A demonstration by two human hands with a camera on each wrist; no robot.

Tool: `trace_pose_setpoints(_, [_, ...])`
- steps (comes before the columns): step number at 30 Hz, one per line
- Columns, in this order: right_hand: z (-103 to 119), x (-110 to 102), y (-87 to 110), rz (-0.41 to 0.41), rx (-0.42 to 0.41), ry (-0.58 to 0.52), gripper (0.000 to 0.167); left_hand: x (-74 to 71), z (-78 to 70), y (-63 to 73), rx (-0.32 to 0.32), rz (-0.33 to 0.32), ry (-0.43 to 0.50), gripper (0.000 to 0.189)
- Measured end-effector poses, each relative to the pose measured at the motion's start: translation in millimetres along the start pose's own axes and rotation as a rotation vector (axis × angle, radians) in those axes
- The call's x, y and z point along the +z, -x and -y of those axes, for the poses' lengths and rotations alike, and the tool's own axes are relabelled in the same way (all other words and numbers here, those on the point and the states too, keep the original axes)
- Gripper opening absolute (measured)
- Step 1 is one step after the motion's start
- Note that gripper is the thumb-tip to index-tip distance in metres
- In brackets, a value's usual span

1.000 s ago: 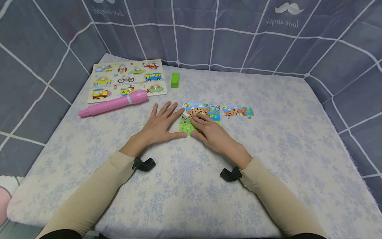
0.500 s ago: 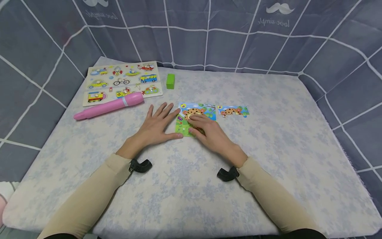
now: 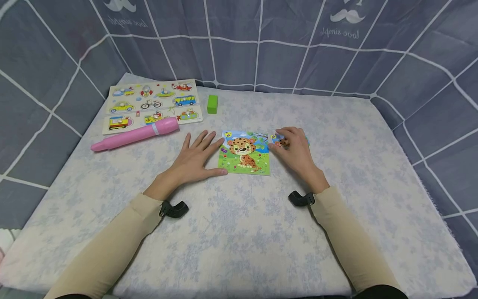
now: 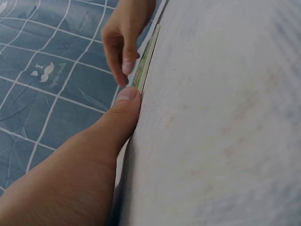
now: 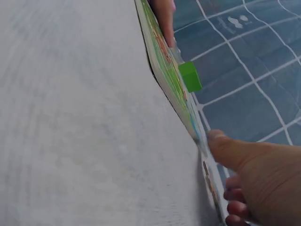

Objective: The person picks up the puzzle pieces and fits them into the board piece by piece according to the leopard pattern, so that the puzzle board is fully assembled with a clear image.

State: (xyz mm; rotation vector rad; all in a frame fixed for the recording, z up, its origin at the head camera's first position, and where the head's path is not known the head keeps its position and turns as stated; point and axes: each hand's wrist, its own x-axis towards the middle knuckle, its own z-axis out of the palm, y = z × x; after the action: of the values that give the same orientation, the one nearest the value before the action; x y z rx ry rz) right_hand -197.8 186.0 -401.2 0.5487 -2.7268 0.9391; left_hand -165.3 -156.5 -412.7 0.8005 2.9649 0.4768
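Note:
A square leopard picture puzzle point(image 3: 244, 160) lies on the table in the head view. My left hand point(image 3: 196, 160) rests spread at its left side, index finger and thumb touching its edge. To the right of the puzzle lies a strip-shaped puzzle piece point(image 3: 284, 142) showing part of a leopard's head, mostly covered by my right hand point(image 3: 296, 151). My right fingers are bent over the strip, and the thumb stands by its left end. In the right wrist view the thumb point(image 5: 230, 149) appears apart from the curled fingers, with no piece between them.
A pink pen-shaped toy point(image 3: 136, 135) lies at the left, in front of a vehicle peg puzzle board point(image 3: 138, 114). A green block point(image 3: 212, 104) stands behind the picture puzzle. Grey checked curtain point(image 3: 239, 62) encloses the table's back and sides.
My right hand has left the leopard puzzle and moved right, over the strip piece. The leopard picture now shows uncovered. My left hand stays at its left edge.

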Motion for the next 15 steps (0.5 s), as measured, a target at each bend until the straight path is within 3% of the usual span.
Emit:
trace_pose_setpoints(9, [-8.1,-1.9,1.1,0.075,0.061,-0.022,0.05,-1.5,-1.4,0.7,-0.003,0.001,0.013,0.102])
trace_pose_setpoints(15, [-10.4,0.2,1.0,0.051,0.054,-0.031,0.032,-1.2,-1.4,0.3,-0.005,0.004,0.008,0.102])
